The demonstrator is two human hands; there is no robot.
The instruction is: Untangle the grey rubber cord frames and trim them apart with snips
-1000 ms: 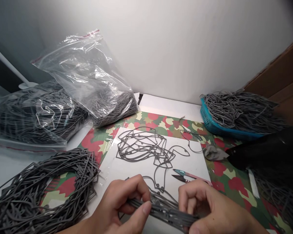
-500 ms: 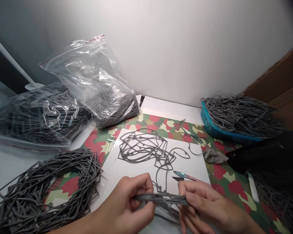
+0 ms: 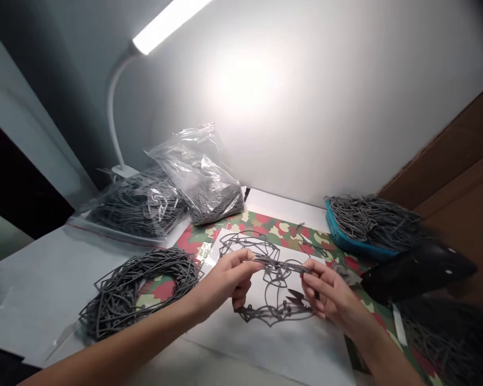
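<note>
My left hand (image 3: pixel 232 279) pinches the upper edge of a bundle of thin grey gaskets (image 3: pixel 279 264), which look like rubber and have small round tabs. My right hand (image 3: pixel 330 294) grips the same bundle at its other end, fingers closed. The bundle hangs as a loop, its lower edge below both hands. Beyond it, loose grey gaskets (image 3: pixel 249 238) lie tangled on a white sheet (image 3: pixel 312 254), partly hidden by the bundle and my left hand. The dark blades of thread snips (image 3: pixel 297 298) show beside my right fingers; their handle is hidden.
A ring-shaped pile of gaskets (image 3: pixel 110 305) lies at left. Clear bags of gaskets (image 3: pixel 145 206) stand behind it, near a lit lamp (image 3: pixel 171 21). At right are a blue basket (image 3: pixel 342 238) heaped with grey strips and a black object (image 3: pixel 414 271).
The camera view has tilted up, bringing the lamp into sight. My hands have lifted the gasket bundle, which now hangs as a more open loop between them; both still hold it.
</note>
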